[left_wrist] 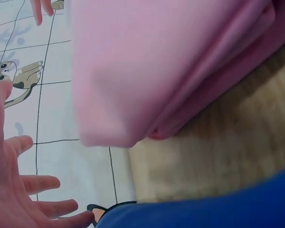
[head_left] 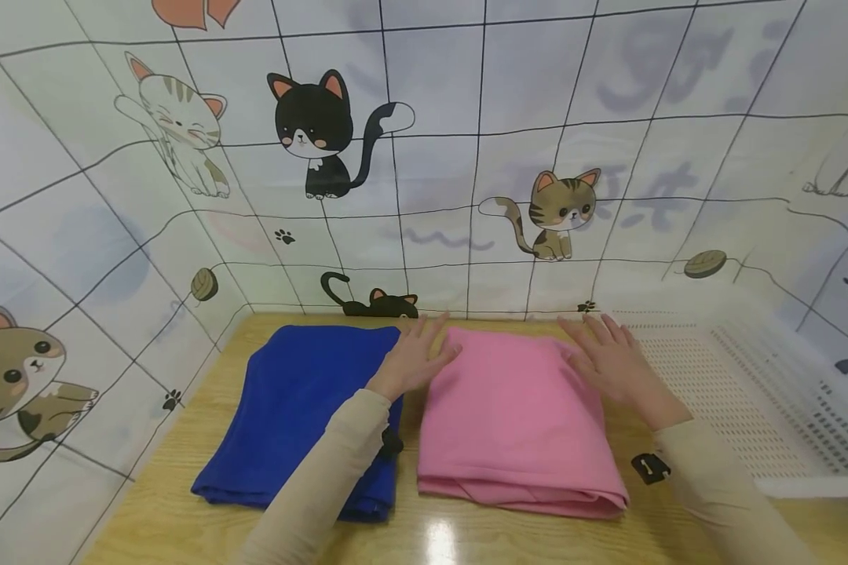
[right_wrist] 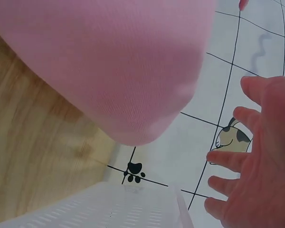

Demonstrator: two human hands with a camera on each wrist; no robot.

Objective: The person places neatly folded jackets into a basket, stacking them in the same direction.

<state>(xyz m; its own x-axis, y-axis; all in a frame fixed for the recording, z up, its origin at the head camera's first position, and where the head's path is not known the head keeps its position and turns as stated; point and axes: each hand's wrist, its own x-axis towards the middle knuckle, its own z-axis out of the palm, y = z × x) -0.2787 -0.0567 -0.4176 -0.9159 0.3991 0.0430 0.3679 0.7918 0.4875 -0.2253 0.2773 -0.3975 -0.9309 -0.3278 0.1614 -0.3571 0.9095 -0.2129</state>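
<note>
A folded pink cloth [head_left: 509, 424] lies on the wooden table in front of me, its layered edge facing the near side. To its left is a folded blue cloth [head_left: 304, 400]. My left hand [head_left: 413, 361] hovers at the pink cloth's far left corner, fingers spread, holding nothing. By the far right corner my right hand [head_left: 608, 357] is spread in the same way, also with nothing in it. In the wrist views, the left hand [left_wrist: 23, 185] and the right hand [right_wrist: 251, 161] both stand apart from the pink cloth.
A white perforated plastic basket [head_left: 721, 400] stands on the right side of the table [head_left: 177, 486]. Behind the table rises a wall covering [head_left: 438, 173] with a grid and cartoon cats, and it continues along the left and right sides.
</note>
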